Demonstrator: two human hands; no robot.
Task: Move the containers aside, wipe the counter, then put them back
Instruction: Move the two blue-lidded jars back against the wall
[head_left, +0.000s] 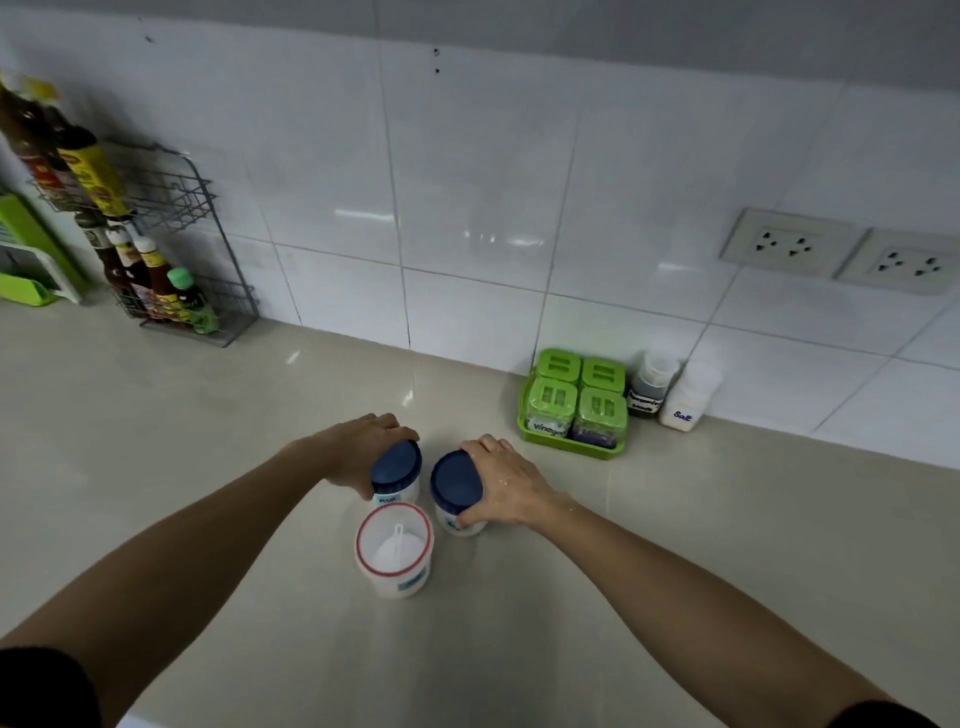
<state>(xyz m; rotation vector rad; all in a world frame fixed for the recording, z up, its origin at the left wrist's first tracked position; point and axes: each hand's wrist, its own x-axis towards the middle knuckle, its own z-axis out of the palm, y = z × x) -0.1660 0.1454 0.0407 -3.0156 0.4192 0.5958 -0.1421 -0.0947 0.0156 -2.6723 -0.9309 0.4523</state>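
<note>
Two bare forearms reach forward from the bottom edge over the pale counter (156, 441), a dark sleeve cuff showing at each lower corner. Just short of the fingertips, nearest the person, stands a red-rimmed tub (394, 552), its top showing white contents and a small white scoop inside; no hand touches it. Beyond it, the left hand (358, 454) curls over the left blue-lidded jar (396, 474), fingers wrapped round the far side of the lid and thumb low on the near side, so the jar sits clamped under the palm. Beside it, the right hand (501, 486) grips the right blue-lidded jar (457, 491) the same way, fingers bent across the lid's outer edge and thumb pressed against the white wall near the label. The two jars stand upright on the counter, close together but apart, with the tub just below the gap between them. Past the right hand's knuckles, against the white tiled wall (467, 182), sits a green tray (571, 447) holding four green-lidded boxes, and just to its right two small labelled bottles (670, 395). Well beyond the left hand's fingers, in the far corner, a wire rack (208, 291) holds sauce bottles. Two wall sockets (841, 252) are mounted above the right-hand side.
</note>
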